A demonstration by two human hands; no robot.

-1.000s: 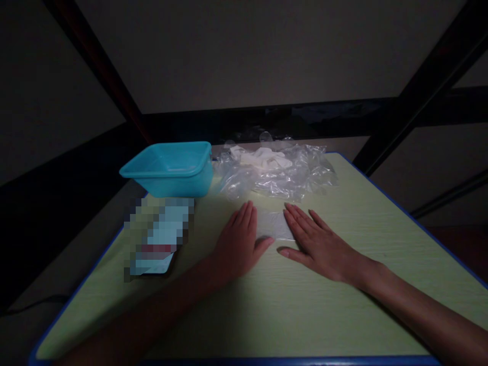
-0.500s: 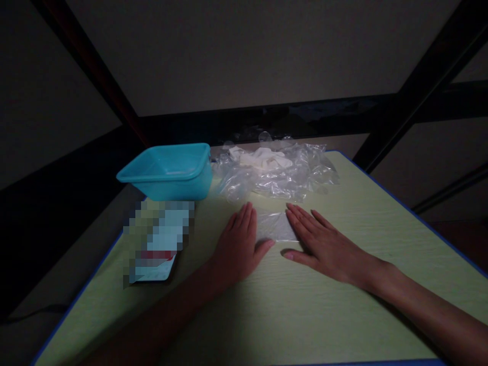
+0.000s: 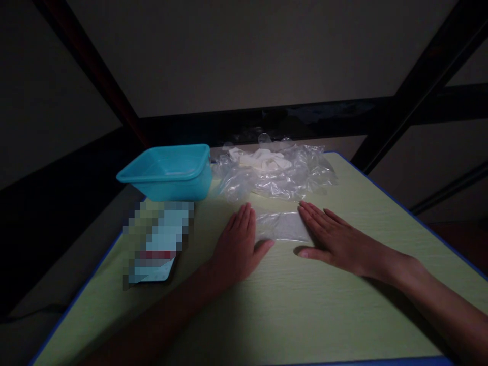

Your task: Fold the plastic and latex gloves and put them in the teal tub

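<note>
A clear, thin strip of plastic (image 3: 282,226), perhaps a folded glove or bag, lies flat on the table between my hands. My left hand (image 3: 238,244) rests flat over its left end, thumb pointing inward. Over the right end lies my right hand (image 3: 331,236), fingers stretched out and thumb apart. Both ends of the strip are hidden under the hands. Just beyond is a crumpled heap of clear plastic (image 3: 280,184), with a white, glove-like piece (image 3: 267,159) on top of it.
A turquoise plastic basin (image 3: 179,189) stands at the back left of the pale green table (image 3: 274,310). In front of it lies a phone (image 3: 156,269), its screen partly pixelated. Blue edging runs round the table, and a wall with dark beams rises behind.
My right hand has slid to the right along the plastic strip, so more of the strip shows. My left hand has stayed in place.
</note>
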